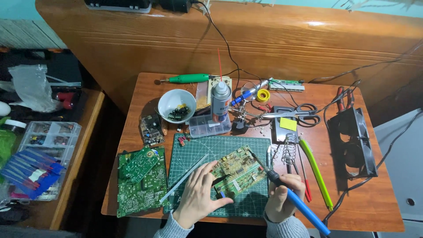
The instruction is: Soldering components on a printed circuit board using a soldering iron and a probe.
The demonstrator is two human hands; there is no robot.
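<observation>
My left hand rests on the green cutting mat, fingers on the near left edge of a tan circuit board and pinching a small dark part there. My right hand grips a blue-handled soldering iron. Its black tip section points up and left, over the right side of the board.
Two green circuit boards lie left of the mat. Behind it are a white bowl of parts, a spray can, a clear parts box, a helping-hands clamp, scissors, a coil iron stand and a black fan.
</observation>
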